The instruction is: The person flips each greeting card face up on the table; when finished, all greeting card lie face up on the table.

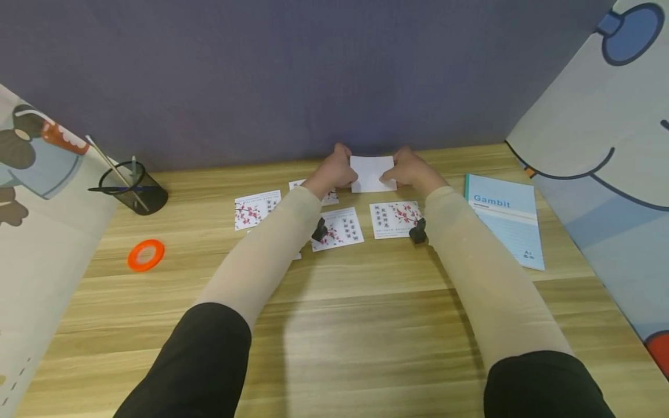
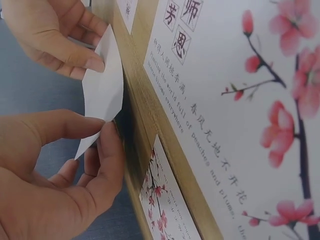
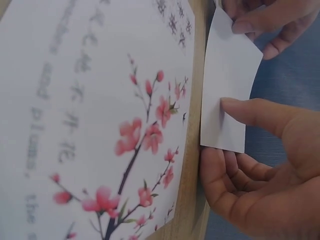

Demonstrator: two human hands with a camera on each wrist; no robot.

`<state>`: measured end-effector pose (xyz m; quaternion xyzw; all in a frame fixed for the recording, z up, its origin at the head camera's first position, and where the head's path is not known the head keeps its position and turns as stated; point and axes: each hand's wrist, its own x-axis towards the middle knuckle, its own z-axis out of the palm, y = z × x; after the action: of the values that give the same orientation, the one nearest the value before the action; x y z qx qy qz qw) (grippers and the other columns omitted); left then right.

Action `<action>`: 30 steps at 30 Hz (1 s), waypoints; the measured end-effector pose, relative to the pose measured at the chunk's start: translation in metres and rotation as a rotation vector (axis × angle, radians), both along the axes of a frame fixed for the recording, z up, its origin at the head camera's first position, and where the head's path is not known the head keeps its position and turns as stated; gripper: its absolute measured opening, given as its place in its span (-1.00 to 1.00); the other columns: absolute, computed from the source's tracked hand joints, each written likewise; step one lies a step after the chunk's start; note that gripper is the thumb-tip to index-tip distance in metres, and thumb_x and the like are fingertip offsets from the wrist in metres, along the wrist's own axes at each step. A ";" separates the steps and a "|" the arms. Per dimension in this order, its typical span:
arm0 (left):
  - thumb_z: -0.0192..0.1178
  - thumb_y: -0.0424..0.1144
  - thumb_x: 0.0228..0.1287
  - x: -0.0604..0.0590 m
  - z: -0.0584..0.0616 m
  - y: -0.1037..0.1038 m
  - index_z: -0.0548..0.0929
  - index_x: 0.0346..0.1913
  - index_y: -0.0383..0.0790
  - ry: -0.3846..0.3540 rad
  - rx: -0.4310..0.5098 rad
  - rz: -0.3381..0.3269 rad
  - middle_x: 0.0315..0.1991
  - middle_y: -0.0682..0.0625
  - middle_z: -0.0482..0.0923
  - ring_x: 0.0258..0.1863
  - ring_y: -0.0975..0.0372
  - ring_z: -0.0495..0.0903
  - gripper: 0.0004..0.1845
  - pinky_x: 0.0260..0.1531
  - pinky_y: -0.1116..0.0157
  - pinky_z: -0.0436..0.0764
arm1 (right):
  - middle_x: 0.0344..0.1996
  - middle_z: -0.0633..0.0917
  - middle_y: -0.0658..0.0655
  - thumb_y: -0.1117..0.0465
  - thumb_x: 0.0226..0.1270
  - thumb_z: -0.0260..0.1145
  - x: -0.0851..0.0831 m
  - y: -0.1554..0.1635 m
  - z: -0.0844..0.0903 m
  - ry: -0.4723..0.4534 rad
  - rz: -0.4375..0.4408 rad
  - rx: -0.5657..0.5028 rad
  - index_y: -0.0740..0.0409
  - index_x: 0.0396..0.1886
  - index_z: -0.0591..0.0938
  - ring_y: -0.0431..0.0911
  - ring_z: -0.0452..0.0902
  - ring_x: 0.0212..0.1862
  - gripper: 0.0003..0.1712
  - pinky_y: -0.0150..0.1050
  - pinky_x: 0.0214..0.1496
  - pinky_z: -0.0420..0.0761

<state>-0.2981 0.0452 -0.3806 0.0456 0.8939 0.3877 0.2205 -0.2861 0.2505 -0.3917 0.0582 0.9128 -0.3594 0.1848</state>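
Note:
Near the table's back edge, both hands hold one white card (image 1: 372, 174), its blank side toward the head camera. My left hand (image 1: 334, 172) pinches the card's left side; in the left wrist view its thumb and fingertips (image 2: 111, 135) meet at the card's edge. At the other side, my right hand (image 1: 411, 169) pinches it, thumb (image 3: 240, 110) on the blank face and fingers behind. Closer to me lie printed cards with pink blossoms and dark characters: one card (image 1: 394, 219) by the right wrist, another card (image 1: 338, 229) by the left.
More blossom cards (image 1: 256, 209) lie to the left, partly hidden by the left arm. A black mesh pen holder (image 1: 148, 196) and an orange tape roll (image 1: 133, 259) are at the left. A light blue notebook (image 1: 504, 215) lies right of the right arm. A dark wall (image 1: 261, 81) rises behind the table.

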 end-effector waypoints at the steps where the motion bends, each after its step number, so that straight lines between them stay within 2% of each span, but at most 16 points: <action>1: 0.14 -0.51 0.32 0.001 0.000 -0.001 0.12 0.51 -0.14 0.001 0.013 0.002 -0.34 -0.02 0.44 -0.54 0.24 0.37 -0.24 -0.25 0.20 0.67 | 0.35 0.44 0.37 0.16 0.46 0.40 0.001 0.000 0.001 0.001 -0.006 -0.004 0.42 0.47 0.23 0.12 0.44 0.24 -0.20 0.02 0.47 0.55; 4: 0.19 -0.47 0.34 0.002 0.002 -0.002 0.11 0.54 -0.12 0.017 0.031 0.003 -0.29 -0.05 0.53 -0.46 0.22 0.48 -0.22 -0.16 0.21 0.72 | 0.34 0.45 0.38 0.16 0.46 0.39 0.002 -0.001 0.002 0.014 -0.020 -0.005 0.40 0.49 0.19 0.11 0.45 0.20 -0.19 -0.01 0.41 0.58; 8: 0.21 -0.43 0.37 0.004 0.003 -0.002 0.09 0.56 -0.13 0.051 0.042 0.006 -0.20 -0.07 0.56 -0.35 0.20 0.55 -0.21 -0.24 0.30 0.65 | 0.37 0.46 0.40 0.10 0.47 0.35 0.002 -0.001 0.003 0.043 -0.038 -0.015 0.39 0.53 0.15 0.15 0.42 0.26 -0.14 0.03 0.48 0.52; 12: 0.22 -0.41 0.40 0.004 0.002 -0.002 0.07 0.58 -0.15 0.083 0.055 0.019 -0.08 -0.09 0.57 -0.26 0.17 0.57 -0.20 -0.24 0.33 0.60 | 0.43 0.43 0.39 0.03 0.52 0.30 0.003 -0.001 0.004 0.062 -0.078 -0.073 0.35 0.55 0.13 0.18 0.40 0.34 -0.14 0.08 0.54 0.48; 16: 0.23 -0.40 0.42 0.005 0.001 -0.003 0.11 0.58 -0.19 0.110 0.085 0.019 0.02 -0.12 0.58 -0.23 0.17 0.59 -0.23 -0.21 0.33 0.63 | 0.44 0.40 0.37 0.02 0.57 0.25 0.004 -0.003 0.005 0.091 -0.107 -0.129 0.34 0.54 0.16 0.15 0.39 0.33 -0.21 0.04 0.49 0.52; 21: 0.22 -0.41 0.44 0.008 0.002 -0.007 0.23 0.49 -0.23 0.151 0.137 -0.003 -0.02 -0.09 0.52 -0.25 0.18 0.57 -0.36 -0.26 0.34 0.59 | 0.41 0.41 0.37 0.01 0.62 0.18 0.004 -0.004 0.004 0.138 -0.130 -0.173 0.35 0.52 0.20 0.11 0.46 0.25 -0.27 -0.05 0.37 0.59; 26: 0.23 -0.42 0.41 0.010 0.004 -0.012 0.33 0.37 -0.25 0.230 0.141 -0.036 0.00 -0.08 0.44 -0.19 0.16 0.56 -0.46 -0.23 0.35 0.59 | 0.30 0.48 0.32 0.03 0.64 0.16 0.003 -0.004 0.002 0.202 -0.184 -0.244 0.36 0.44 0.32 0.01 0.54 0.05 -0.38 -0.16 0.16 0.65; 30: 0.24 -0.42 0.39 0.011 0.006 -0.016 0.36 0.33 -0.24 0.271 0.143 -0.066 0.06 -0.12 0.49 -0.07 0.10 0.58 -0.50 -0.11 0.28 0.67 | 0.14 0.53 0.15 0.05 0.64 0.21 0.003 -0.003 0.003 0.228 -0.238 -0.316 0.29 0.40 0.41 -0.03 0.58 0.02 -0.45 -0.12 0.26 0.68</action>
<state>-0.2866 0.0293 -0.3750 0.1427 0.8835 0.4332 0.1066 -0.2826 0.2471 -0.3890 0.0947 0.8468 -0.5216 0.0437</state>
